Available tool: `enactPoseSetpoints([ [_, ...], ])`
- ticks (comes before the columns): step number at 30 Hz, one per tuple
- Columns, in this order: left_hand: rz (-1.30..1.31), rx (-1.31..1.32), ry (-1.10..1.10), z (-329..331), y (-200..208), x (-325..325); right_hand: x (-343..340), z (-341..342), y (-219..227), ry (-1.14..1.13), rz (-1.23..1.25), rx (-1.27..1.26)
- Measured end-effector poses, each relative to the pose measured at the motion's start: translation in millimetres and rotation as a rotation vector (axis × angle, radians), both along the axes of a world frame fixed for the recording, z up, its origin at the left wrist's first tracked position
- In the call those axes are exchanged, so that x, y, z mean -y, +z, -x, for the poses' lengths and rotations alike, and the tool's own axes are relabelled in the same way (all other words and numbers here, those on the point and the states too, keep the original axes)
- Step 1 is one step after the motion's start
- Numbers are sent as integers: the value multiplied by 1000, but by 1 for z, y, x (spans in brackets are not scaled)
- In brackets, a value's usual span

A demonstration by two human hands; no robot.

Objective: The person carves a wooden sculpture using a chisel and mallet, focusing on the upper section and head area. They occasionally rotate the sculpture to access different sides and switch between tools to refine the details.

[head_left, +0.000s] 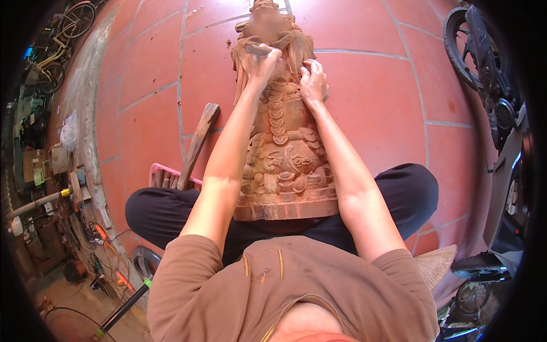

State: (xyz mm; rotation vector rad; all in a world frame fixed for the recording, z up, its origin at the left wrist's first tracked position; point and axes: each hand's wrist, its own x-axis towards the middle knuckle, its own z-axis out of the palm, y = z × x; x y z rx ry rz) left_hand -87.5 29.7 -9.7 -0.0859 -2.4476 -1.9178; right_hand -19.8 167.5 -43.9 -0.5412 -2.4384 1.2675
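A carved wooden statue (288, 157) lies lengthwise across my lap and the tiled floor, its base by my body and its top at the far edge. Scales, round ornaments and folds of drapery are cut into its surface. My left hand (265, 65) is closed around a short dark cylindrical tool (258, 51) over the statue's upper chest. The tool's working end cannot be made out. On the statue's right upper side rests my right hand (314, 84), its fingers partly spread and loosely bent, with nothing visible in them.
Left of my knee, a pink basket (155, 167) holds several wooden-handled tools; a wooden mallet-like bar (199, 142) leans from it. Motorbike parts, including a wheel (456, 51), stand at right. A bicycle (77, 21) and clutter line the left, with a fan (71, 325) lower left.
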Motion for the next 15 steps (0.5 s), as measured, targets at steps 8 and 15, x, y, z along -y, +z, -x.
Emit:
enactPoseSetpoints([
  [8,191,-136,-98,-33,2,-17,-10,0,-5,-31,-6,-1],
  [15,-9,-217,57,3,-12,-10,1,3,-9,4,11,-31],
])
